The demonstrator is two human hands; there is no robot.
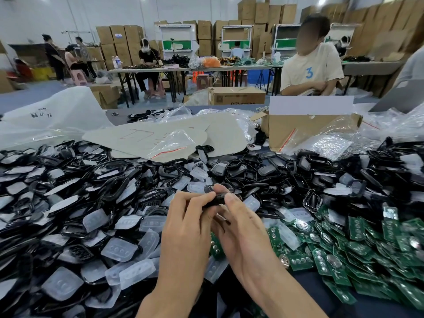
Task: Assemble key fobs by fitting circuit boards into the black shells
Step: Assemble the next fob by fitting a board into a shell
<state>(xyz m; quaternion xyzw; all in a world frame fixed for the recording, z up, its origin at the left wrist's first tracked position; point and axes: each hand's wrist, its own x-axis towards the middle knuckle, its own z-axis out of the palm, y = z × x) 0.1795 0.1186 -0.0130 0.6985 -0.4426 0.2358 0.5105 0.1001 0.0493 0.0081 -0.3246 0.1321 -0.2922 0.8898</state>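
Cardboard boxes (119, 40) against white wall (34, 17); long table (183, 69); blue floor (34, 92).

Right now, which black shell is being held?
The black shell pinched between the left hand and right hand; all the other shells lie loose in the heap on the table.

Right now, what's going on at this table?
A person is assembling a key fob. The left hand and the right hand together pinch one black shell above the table. Whether a board already sits inside it cannot be seen. Loose shells and clear button pads are heaped on the left, green circuit boards on the right.
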